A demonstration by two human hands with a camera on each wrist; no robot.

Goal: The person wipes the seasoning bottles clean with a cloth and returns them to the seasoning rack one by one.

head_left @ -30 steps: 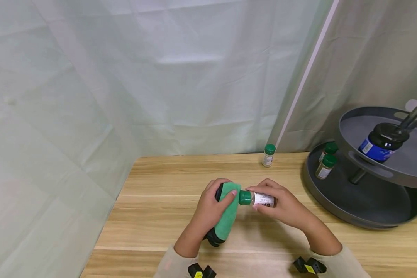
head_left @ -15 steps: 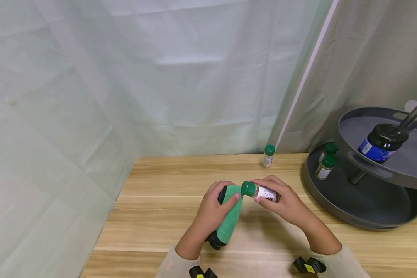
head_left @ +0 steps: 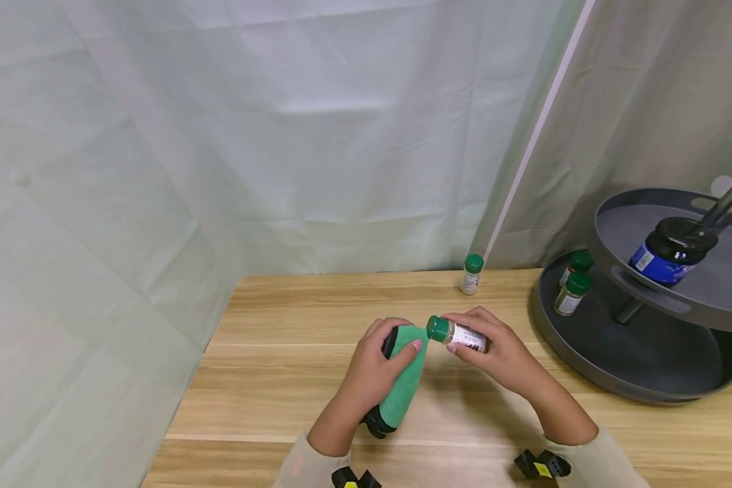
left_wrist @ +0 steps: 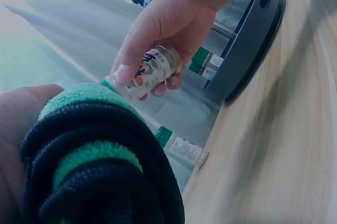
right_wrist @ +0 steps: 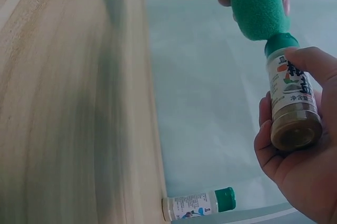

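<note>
Head view: your left hand [head_left: 372,366] has its fingers clamped on a folded green cloth [head_left: 406,383]. Next: tilted small jar [head_left: 468,338], green cap [head_left: 437,329] against the cloth, gripped by your right hand [head_left: 505,349], fingers and thumb round it. Far right: two-tier tray [head_left: 653,362], dark jar [head_left: 673,251] on upper tier.

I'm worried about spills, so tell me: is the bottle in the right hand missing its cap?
No, the green cap is on the bottle that the right hand holds.

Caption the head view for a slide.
Left hand holds a green cloth, right hand a green-capped jar, over a wooden table.
</note>
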